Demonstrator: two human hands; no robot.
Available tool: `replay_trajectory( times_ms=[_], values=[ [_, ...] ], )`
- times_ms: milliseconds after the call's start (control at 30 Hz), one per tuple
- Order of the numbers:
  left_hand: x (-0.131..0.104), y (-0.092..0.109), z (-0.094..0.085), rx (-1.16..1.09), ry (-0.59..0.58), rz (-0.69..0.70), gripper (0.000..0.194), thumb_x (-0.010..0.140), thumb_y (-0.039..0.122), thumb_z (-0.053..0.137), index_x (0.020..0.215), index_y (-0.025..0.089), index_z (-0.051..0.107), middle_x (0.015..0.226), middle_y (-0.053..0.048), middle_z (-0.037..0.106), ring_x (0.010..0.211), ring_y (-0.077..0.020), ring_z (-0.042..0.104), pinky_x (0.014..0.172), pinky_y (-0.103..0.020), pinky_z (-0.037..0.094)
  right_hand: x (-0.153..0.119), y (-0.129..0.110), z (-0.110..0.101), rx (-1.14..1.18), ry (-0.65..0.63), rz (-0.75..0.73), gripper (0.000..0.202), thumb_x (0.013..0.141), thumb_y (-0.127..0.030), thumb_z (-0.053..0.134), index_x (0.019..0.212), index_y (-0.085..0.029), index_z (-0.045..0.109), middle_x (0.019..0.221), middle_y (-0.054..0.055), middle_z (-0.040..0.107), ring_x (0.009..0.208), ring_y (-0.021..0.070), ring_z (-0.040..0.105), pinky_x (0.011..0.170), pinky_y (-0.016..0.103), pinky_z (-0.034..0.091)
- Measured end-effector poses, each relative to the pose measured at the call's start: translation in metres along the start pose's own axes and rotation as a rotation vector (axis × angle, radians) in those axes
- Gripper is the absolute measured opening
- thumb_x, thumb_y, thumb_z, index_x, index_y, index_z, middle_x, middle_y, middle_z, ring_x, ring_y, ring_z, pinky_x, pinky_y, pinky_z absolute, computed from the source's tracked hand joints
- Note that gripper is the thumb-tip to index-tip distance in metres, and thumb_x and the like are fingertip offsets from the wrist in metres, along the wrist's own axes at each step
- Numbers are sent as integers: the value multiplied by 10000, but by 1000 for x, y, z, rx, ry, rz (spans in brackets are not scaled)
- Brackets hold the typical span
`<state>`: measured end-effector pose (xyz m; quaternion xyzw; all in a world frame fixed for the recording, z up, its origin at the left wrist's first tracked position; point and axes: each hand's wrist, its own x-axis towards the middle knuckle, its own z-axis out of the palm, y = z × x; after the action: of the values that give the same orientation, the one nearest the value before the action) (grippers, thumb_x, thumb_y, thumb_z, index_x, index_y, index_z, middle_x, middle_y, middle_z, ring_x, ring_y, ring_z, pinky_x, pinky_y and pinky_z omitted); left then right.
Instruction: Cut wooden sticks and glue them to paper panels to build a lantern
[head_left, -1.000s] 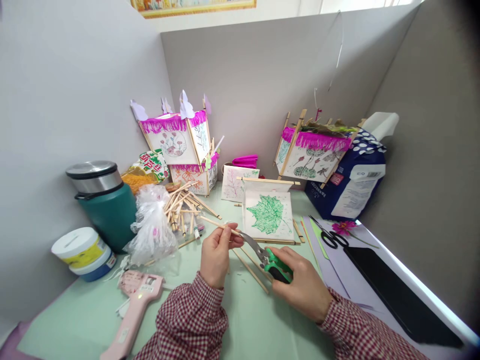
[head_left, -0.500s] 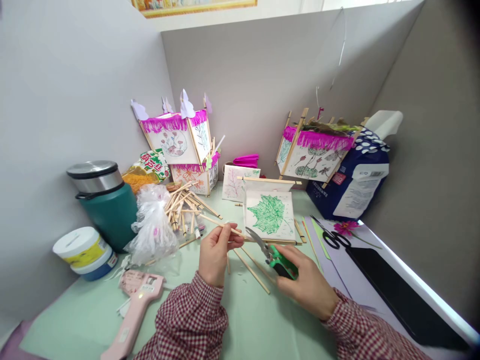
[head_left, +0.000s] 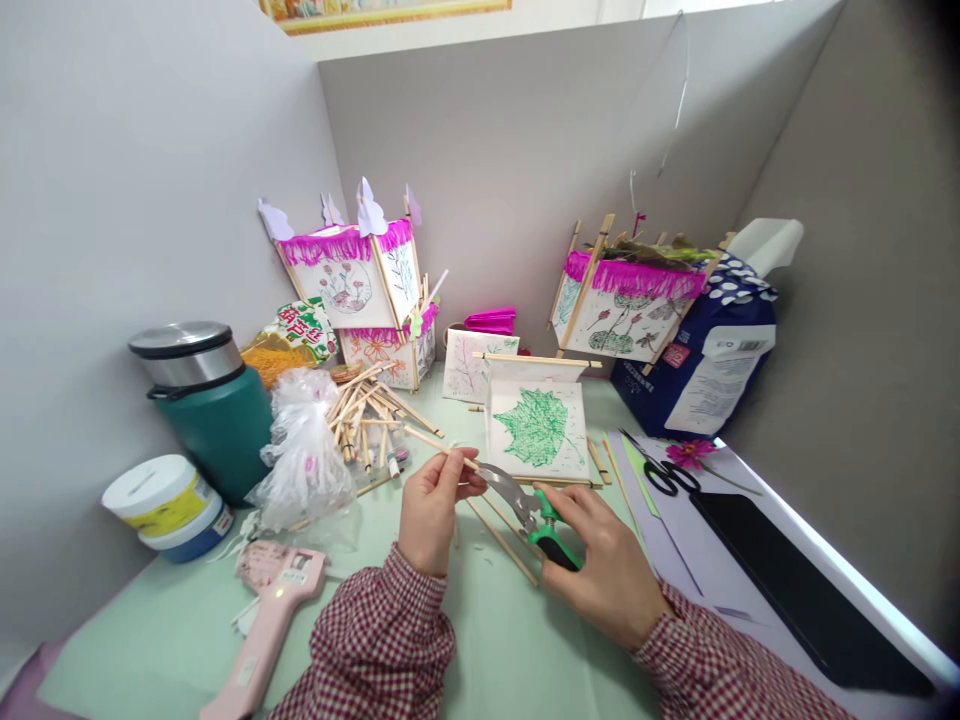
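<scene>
Between the thumb and fingers of my left hand (head_left: 431, 510) is a thin wooden stick (head_left: 424, 438), pointing up and to the left. My right hand (head_left: 607, 565) grips green-handled pruning shears (head_left: 536, 517). Their curved metal blades reach the stick's right end, close to my left fingertips; whether they touch it I cannot tell. Loose wooden sticks (head_left: 504, 543) lie on the table below. Just behind my hands is a white panel with a green leaf print (head_left: 536, 428), edged with wooden sticks.
At the left stand a green thermos (head_left: 217, 430), a white tub (head_left: 159, 490), a plastic bag (head_left: 304, 450) and a pink glue gun (head_left: 274, 620). A stick pile (head_left: 367, 410) and paper lanterns (head_left: 341, 275) sit behind. Black scissors (head_left: 667, 478) and a black phone (head_left: 802, 590) are at the right.
My right hand has moved slightly left with the shears, bringing the blades to the stick's end near my left fingers. My left hand has hardly moved.
</scene>
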<state>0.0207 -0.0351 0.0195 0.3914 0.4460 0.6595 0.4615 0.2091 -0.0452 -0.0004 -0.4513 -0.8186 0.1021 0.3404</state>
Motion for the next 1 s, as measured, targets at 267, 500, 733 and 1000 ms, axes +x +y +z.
replay_trajectory(
  times_ms=[267,500,733,1000],
  values=[
    [-1,3,0,9,22,-6,333,752,386,577,854,76,641,624,-47,634,602,-135,619,610,-260,533,-1,3,1,-64,45,-34,598,630,-167,529,1228,-180,495,955,81,536,880,229,528,719,358,470],
    [-2,3,1,-41,14,-6,336,752,370,583,883,64,630,697,-66,653,615,-133,627,624,-268,542,2,-1,0,91,-34,57,533,629,-146,528,1161,-173,549,892,63,561,795,197,553,688,333,481],
    [-1,4,0,-62,30,-46,353,731,391,599,882,74,637,738,-75,663,616,-133,630,612,-261,534,3,5,0,92,-1,48,574,631,-142,542,1201,-199,512,964,76,549,874,217,541,732,346,474],
    [-1,5,1,-6,57,-24,335,716,392,603,848,89,654,612,-19,607,553,-116,596,575,-254,528,0,5,3,-35,50,-64,607,630,-159,534,1230,-226,473,975,69,522,902,229,517,751,369,464]
  ],
)
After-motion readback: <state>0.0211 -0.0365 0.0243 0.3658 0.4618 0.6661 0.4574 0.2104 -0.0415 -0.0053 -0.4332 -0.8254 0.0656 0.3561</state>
